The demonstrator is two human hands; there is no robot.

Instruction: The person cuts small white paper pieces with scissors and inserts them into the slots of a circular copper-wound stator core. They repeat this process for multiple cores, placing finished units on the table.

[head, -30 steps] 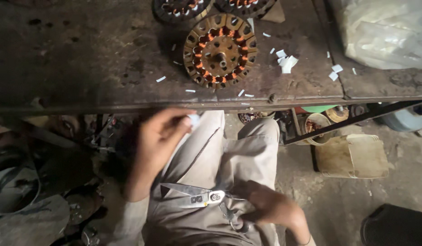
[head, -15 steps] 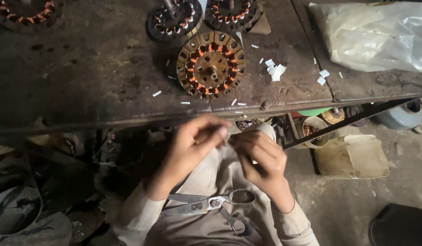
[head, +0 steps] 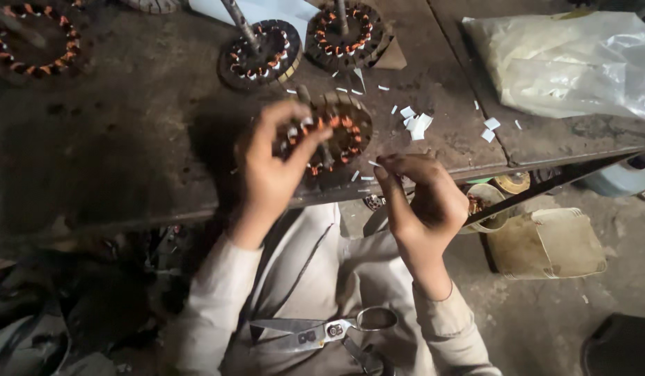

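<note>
At the near bench edge, left hand (head: 270, 167) grips the copper-wound stator (head: 329, 136) lying flat on the bench; right hand (head: 420, 198) is pinched shut, contents not visible; judgement: steady the stator so it cannot turn under the fingers.

Under the fingers (head: 294, 132), glossy copper windings in the dull metal stator (head: 329, 136); matt, scuffed metal counter (head: 113, 139) beneath; white paper slips (head: 414, 125) just right; shiny steel scissors (head: 322, 331) on soft cloth.

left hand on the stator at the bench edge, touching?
Touching. Head view shows the left hand with thumb and fingers laid over the near side of the copper-wound stator, no gap between them. The right hand is apart from it.
</note>
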